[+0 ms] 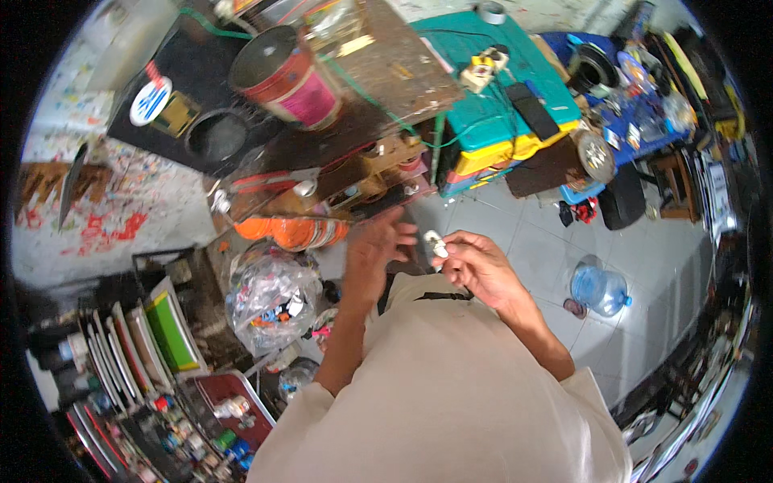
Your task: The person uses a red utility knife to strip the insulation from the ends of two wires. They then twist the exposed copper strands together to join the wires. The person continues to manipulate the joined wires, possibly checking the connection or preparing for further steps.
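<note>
Between the thumb and fingers of my right hand [485, 272] is a small white piece [436, 244] with a darker, brassy-looking middle. Its exact kind is too small to make out. Just to its left, my left hand [375, 251] is somewhat blurred, with the fingers stretched out and apart and nothing seen in them. A gap separates the two hands, and both are in front of my beige shirt [451, 386]. Beyond the left hand lies the near edge of a wooden workbench [394, 72] with open shelves [370, 181] below its top.
A red bucket [302, 97] stands on the bench. Right of it, a teal-lidded box [475, 121] carries a phone [532, 111] and a cream-coloured device [481, 71]. Orange rolls [298, 233] and a stuffed clear bag [272, 298] sit at left. A blue water jug [600, 291] lies on the tiles.
</note>
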Available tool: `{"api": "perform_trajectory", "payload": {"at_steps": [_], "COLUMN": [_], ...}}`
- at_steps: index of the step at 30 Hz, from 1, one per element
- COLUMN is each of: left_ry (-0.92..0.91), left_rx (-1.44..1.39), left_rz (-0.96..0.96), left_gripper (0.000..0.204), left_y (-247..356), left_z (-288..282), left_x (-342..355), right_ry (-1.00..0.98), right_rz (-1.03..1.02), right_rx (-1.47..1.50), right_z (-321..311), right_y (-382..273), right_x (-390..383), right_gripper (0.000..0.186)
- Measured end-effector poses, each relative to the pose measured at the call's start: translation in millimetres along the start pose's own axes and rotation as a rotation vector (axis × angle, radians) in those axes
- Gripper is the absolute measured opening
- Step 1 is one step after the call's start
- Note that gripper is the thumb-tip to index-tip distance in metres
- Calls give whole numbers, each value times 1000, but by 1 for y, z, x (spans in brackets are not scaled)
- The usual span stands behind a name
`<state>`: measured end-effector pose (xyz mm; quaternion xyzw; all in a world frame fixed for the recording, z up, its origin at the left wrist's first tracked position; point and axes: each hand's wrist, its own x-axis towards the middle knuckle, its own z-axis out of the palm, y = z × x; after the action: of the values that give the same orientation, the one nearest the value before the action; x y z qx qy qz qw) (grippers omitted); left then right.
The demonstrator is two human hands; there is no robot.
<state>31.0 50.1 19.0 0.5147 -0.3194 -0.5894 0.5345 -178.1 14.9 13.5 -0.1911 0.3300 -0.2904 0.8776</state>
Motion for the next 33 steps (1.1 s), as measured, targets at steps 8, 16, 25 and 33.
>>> {"api": "perform_trajectory", "payload": {"at_steps": [8,16,25,33], "left_ry": [-189,-182,-328,-470], "left_rx": [-81,22,-82,-18], "left_rz": [49,-106,-242,-97], "left_gripper": [36,39,34,28], "left_y": [-31,-28,-36,-48], "left_z": [52,97,126,126], "left_x": [-5,-13,-16,-17], "right_ry": [213,585,644,493], "right_rz": [-224,-1021,-1039,-798], "right_rx": [-358,-1034,-942,-575], "right_z": [3,-10,-27,-33], "right_y": [-7,0,3,7], "right_x": [-25,-59,-89,-112], "right_gripper": [21,14,8,12]}}
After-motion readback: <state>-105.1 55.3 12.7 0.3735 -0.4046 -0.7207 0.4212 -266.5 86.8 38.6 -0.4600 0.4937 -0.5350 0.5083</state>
